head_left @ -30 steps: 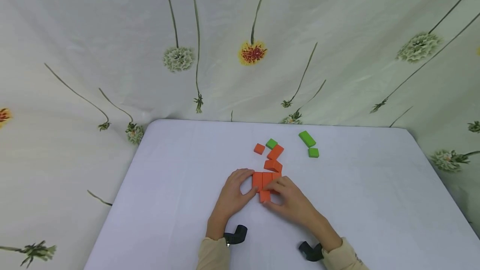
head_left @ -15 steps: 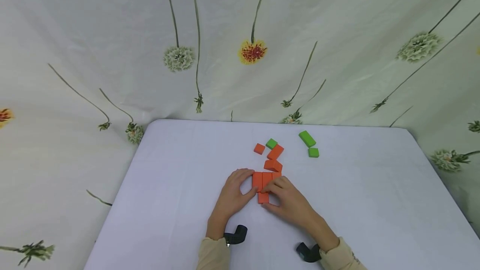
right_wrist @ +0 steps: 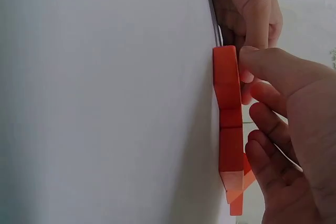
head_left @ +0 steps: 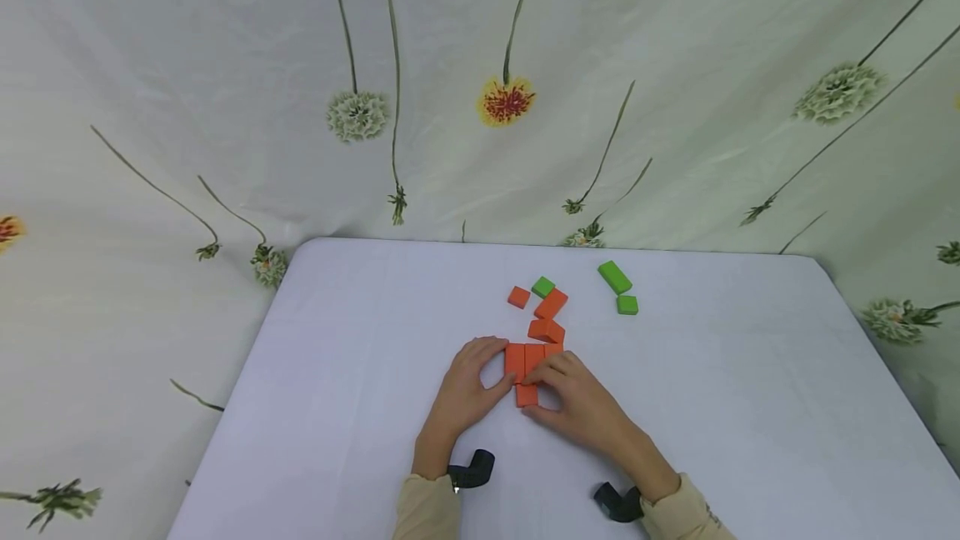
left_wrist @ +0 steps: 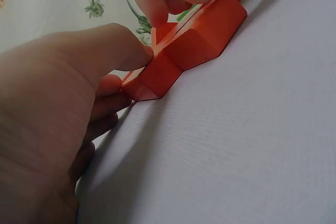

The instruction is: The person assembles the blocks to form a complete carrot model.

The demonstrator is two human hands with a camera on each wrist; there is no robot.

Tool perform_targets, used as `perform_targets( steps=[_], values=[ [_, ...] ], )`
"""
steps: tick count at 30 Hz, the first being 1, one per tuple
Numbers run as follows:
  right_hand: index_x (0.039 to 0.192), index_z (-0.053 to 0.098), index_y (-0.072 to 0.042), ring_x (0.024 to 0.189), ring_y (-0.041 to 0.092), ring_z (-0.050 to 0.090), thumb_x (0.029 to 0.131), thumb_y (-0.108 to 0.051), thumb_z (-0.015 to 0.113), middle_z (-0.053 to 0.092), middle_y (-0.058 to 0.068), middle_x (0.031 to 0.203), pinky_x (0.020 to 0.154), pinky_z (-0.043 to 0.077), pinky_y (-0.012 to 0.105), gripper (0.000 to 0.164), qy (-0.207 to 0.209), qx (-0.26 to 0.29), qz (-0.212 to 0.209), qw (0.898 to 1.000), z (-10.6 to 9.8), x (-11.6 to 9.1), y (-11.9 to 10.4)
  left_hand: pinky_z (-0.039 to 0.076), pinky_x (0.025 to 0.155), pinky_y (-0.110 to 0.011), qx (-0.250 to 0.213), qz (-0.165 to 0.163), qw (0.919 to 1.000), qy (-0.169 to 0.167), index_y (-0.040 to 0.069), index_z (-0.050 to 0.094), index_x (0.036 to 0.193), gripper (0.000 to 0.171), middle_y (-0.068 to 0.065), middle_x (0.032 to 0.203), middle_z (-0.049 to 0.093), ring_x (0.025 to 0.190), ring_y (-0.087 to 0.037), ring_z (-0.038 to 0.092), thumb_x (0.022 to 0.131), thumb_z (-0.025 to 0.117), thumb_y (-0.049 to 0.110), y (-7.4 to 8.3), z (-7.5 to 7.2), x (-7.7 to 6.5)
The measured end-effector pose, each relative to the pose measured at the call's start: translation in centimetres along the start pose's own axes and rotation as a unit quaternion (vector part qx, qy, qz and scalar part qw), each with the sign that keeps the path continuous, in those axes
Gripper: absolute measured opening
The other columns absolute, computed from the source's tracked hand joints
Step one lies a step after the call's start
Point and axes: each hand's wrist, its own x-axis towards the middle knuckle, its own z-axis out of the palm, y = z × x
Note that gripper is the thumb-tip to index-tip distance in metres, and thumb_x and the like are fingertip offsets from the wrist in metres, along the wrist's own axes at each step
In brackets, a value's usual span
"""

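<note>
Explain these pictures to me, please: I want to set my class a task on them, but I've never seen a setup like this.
There is no robot here: a person works bare-handed at a white table. The wide picture comes from a camera worn on the head, looking forward and down. The two closer pictures come from cameras on the left and right wrists, each facing that hand's work.

The left hand grips the left end of a row of orange blocks. The right hand pinches a small orange block at the row's near side. Beyond the row lie three loose orange blocks and three green blocks. A flower-printed cloth forms the background.
</note>
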Motion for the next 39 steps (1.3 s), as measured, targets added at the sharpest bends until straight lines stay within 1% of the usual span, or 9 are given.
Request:
perform_targets(
  steps=[4, 8, 11, 17, 23, 26, 31, 35, 39],
  values=[
    [0.112, 0.074, -0.021, 0.105, 0.007, 0.055, 0.083, -0.024, 0.088, 0.065, -0.01, 0.109, 0.088, 0.059, 0.025, 0.031, 0.013, 0.013, 0.006, 1.0, -0.5, 0.2, 0.1, 0.049, 0.111, -0.048, 0.01, 0.002, 0.9999, -0.002, 0.008, 0.065, 0.136, 0.048, -0.009, 0.134, 0.066, 0.13, -0.028, 0.058, 0.09, 0.079, 0.018, 0.0, 0.0, 0.0],
    [0.115, 0.074, -0.018, 0.106, 0.01, 0.057, 0.084, -0.019, 0.086, 0.067, -0.006, 0.11, 0.088, 0.06, 0.028, 0.032, 0.027, 0.016, 0.016, 0.999, -1.0, 0.7, 0.2, 0.049, 0.112, -0.048, 0.01, -0.004, 0.9999, -0.007, 0.009, 0.064, 0.137, 0.049, -0.008, 0.135, 0.065, 0.131, -0.028, 0.057, 0.091, 0.078, 0.02, 0.1, -0.1, 0.0],
    [0.116, 0.074, -0.015, 0.106, 0.014, 0.059, 0.085, -0.016, 0.085, 0.069, -0.002, 0.111, 0.088, 0.06, 0.032, 0.032, 0.039, 0.016, 0.028, 0.999, -1.3, 1.3, 0.3, 0.049, 0.112, -0.048, 0.004, -0.013, 0.9999, -0.01, 0.01, 0.064, 0.137, 0.048, -0.008, 0.136, 0.065, 0.132, -0.028, 0.056, 0.092, 0.077, 0.021, 0.2, -0.1, 0.1],
    [0.12, 0.073, -0.012, 0.108, 0.02, 0.061, 0.088, -0.017, 0.082, 0.072, 0.002, 0.116, 0.089, 0.06, 0.037, 0.034, 0.053, 0.014, 0.06, 0.997, -1.8, 3.0, 1.0, 0.049, 0.112, -0.049, 0.0, -0.019, 0.9997, -0.013, 0.01, 0.064, 0.137, 0.048, -0.008, 0.137, 0.065, 0.133, -0.029, 0.056, 0.092, 0.077, 0.021, 0.2, -0.2, 0.2],
    [0.12, 0.072, -0.007, 0.105, 0.024, 0.062, 0.09, -0.016, 0.079, 0.074, 0.007, 0.114, 0.087, 0.06, 0.039, 0.032, 0.077, 0.017, 0.058, 0.995, -2.1, 5.1, 2.1, 0.049, 0.112, -0.048, -0.001, -0.02, 0.9997, -0.011, 0.01, 0.064, 0.137, 0.048, -0.008, 0.137, 0.064, 0.132, -0.029, 0.056, 0.092, 0.077, 0.02, 0.2, -0.2, 0.2],
    [0.12, 0.072, -0.006, 0.103, 0.025, 0.062, 0.091, -0.014, 0.079, 0.074, 0.008, 0.114, 0.085, 0.059, 0.04, 0.031, 0.081, 0.021, 0.055, 0.995, -2.1, 5.9, 2.4, 0.049, 0.112, -0.048, 0.001, -0.021, 0.9997, -0.012, 0.01, 0.064, 0.138, 0.048, -0.007, 0.137, 0.064, 0.132, -0.029, 0.056, 0.092, 0.076, 0.021, 0.2, -0.2, 0.2],
    [0.121, 0.072, -0.004, 0.099, 0.025, 0.06, 0.092, -0.012, 0.076, 0.074, 0.01, 0.113, 0.082, 0.057, 0.039, 0.03, 0.071, 0.028, 0.066, 0.995, -1.9, 6.8, 2.7, 0.049, 0.112, -0.049, 0.0, -0.023, 0.9997, -0.014, 0.01, 0.064, 0.137, 0.048, -0.008, 0.137, 0.064, 0.132, -0.029, 0.056, 0.093, 0.076, 0.021, 0.2, -0.2, 0.0],
    [0.123, 0.072, -0.004, 0.097, 0.025, 0.058, 0.093, -0.014, 0.075, 0.073, 0.011, 0.111, 0.079, 0.055, 0.038, 0.031, 0.058, 0.022, 0.08, 0.995, -1.7, 7.6, 2.9, 0.049, 0.112, -0.049, -0.001, -0.026, 0.9995, -0.016, 0.01, 0.064, 0.138, 0.048, -0.008, 0.137, 0.064, 0.133, -0.029, 0.056, 0.093, 0.076, 0.022, 0.2, -0.2, -0.1],
    [0.125, 0.072, -0.006, 0.104, 0.028, 0.059, 0.094, -0.015, 0.074, 0.073, 0.011, 0.118, 0.084, 0.056, 0.04, 0.032, 0.044, 0.014, 0.092, 0.995, -1.3, 8.5, 3.3, 0.049, 0.112, -0.049, -0.004, -0.024, 0.9996, -0.017, 0.009, 0.063, 0.138, 0.048, -0.009, 0.138, 0.064, 0.133, -0.03, 0.055, 0.093, 0.076, 0.021, 0.2, -0.2, -0.2]
  ],
)
